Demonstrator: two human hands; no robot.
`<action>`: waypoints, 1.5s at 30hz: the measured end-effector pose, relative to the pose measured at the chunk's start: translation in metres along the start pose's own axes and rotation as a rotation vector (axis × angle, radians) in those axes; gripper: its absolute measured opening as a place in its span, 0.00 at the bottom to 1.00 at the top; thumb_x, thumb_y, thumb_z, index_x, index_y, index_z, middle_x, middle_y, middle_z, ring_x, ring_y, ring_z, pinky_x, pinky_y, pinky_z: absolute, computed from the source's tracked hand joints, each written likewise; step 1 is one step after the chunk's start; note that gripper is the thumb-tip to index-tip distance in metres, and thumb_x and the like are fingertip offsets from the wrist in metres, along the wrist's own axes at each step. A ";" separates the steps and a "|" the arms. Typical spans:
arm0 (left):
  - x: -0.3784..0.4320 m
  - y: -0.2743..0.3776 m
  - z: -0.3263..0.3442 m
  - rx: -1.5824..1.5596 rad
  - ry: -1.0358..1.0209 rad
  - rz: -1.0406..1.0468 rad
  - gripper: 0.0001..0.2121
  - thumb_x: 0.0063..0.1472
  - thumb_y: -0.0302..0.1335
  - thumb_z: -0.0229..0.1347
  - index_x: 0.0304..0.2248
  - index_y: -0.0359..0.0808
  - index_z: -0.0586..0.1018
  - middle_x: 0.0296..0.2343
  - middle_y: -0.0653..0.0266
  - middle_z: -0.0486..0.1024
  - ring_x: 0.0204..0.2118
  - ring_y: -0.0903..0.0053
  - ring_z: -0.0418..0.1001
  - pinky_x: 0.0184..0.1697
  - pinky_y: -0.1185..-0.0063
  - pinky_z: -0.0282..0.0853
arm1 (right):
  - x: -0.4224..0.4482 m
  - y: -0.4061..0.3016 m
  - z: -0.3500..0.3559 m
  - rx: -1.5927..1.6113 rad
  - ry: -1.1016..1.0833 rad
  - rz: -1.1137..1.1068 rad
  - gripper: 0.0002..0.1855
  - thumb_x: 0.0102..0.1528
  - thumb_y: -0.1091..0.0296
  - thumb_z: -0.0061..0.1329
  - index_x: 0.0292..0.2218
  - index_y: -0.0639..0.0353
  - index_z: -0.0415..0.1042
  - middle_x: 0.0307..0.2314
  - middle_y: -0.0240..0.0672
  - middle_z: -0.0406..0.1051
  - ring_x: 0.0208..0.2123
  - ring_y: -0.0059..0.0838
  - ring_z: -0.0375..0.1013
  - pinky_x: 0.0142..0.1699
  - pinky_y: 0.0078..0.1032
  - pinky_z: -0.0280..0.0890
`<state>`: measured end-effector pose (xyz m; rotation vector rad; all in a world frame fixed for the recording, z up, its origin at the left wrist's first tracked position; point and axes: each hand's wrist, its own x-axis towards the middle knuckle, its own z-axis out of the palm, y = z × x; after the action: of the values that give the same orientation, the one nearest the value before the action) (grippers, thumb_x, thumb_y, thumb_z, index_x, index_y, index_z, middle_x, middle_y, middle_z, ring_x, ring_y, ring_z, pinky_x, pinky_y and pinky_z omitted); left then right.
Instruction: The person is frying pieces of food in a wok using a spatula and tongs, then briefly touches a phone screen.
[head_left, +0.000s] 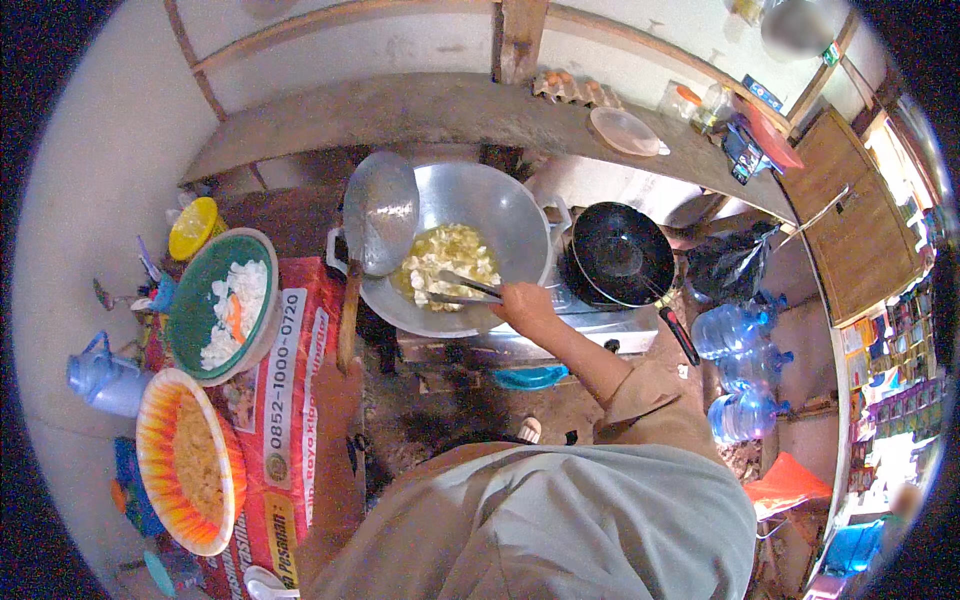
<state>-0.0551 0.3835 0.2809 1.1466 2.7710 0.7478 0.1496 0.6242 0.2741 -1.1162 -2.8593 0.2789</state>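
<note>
My right hand (527, 306) grips a pair of metal tongs (471, 285), their tips among pale, floury pieces of food (442, 266). The pieces lie in yellow oil at the bottom of a large metal wok (491, 202). A round, shallow metal skimmer (382, 217) hangs over the wok's left side, its face overlapping the rim. Its wooden handle (348, 322) runs down to my left hand (339, 386), which is blurred but closed around the handle's end. The wok stands on a metal gas stove (630, 326).
A black frying pan (622, 251) sits on the right burner. At left, a green basin (187, 322) holds white flour and an orange utensil; an orange-patterned bowl (154, 450) holds brown crumbs. Water jugs (724, 330) stand right. Eggs (559, 78) and a plastic lid (626, 131) rest on the shelf (360, 112).
</note>
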 end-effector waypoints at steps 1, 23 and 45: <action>0.002 0.006 -0.002 -0.001 0.020 0.019 0.15 0.45 0.35 0.48 0.26 0.29 0.67 0.20 0.46 0.67 0.25 0.56 0.66 0.28 0.67 0.60 | -0.002 0.007 0.001 -0.004 0.001 0.043 0.17 0.40 0.53 0.44 0.21 0.60 0.68 0.18 0.42 0.67 0.22 0.40 0.67 0.27 0.34 0.62; -0.010 0.054 -0.026 -0.191 -0.254 -0.089 0.15 0.46 0.36 0.48 0.28 0.31 0.67 0.19 0.51 0.68 0.24 0.58 0.66 0.27 0.69 0.60 | 0.027 -0.001 0.008 0.279 0.003 0.351 0.18 0.41 0.54 0.43 0.23 0.63 0.69 0.24 0.46 0.67 0.29 0.40 0.67 0.34 0.32 0.61; -0.008 -0.022 0.013 -0.246 -0.071 0.096 0.13 0.47 0.31 0.48 0.27 0.28 0.68 0.21 0.52 0.68 0.24 0.65 0.66 0.28 0.74 0.59 | 0.037 -0.003 0.047 0.143 0.116 0.243 0.10 0.38 0.65 0.40 0.19 0.62 0.69 0.18 0.44 0.67 0.23 0.39 0.68 0.28 0.32 0.63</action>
<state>-0.0609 0.3702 0.2587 1.2360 2.4952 1.0036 0.1147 0.6408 0.2285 -1.4005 -2.5593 0.4089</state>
